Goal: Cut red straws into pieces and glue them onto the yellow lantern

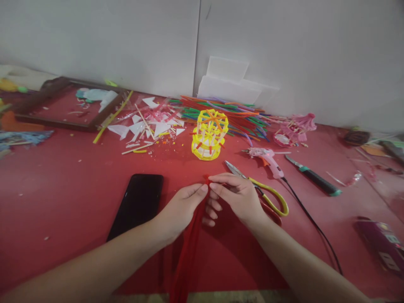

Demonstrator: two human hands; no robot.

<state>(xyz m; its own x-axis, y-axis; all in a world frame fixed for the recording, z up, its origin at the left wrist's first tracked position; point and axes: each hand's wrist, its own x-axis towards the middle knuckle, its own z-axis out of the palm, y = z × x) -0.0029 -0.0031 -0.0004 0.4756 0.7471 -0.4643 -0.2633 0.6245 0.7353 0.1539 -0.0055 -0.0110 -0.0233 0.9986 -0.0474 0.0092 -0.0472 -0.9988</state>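
Both of my hands meet above the middle of the red table. My left hand (189,202) pinches a bunch of red pipe cleaners (189,248) near its upper end, and the strands hang down toward the table's front edge. At the tip of the bunch, the thumb and forefinger of my right hand (235,191) are closed on the same red pipe cleaners; its other fingers curl below. Just beyond my hands stands a yellow frame (210,134) with pale sticks and red and orange pieces. Scissors (268,195) with yellow and red handles lie partly behind my right hand.
A black phone (137,202) lies left of my hands. To the right are a pink glue gun (267,160) with a black cord, a utility knife (318,179) and a purple box (380,244). Colored pipe cleaners (246,120), paper scraps (151,126) and a brown frame (91,126) line the back.
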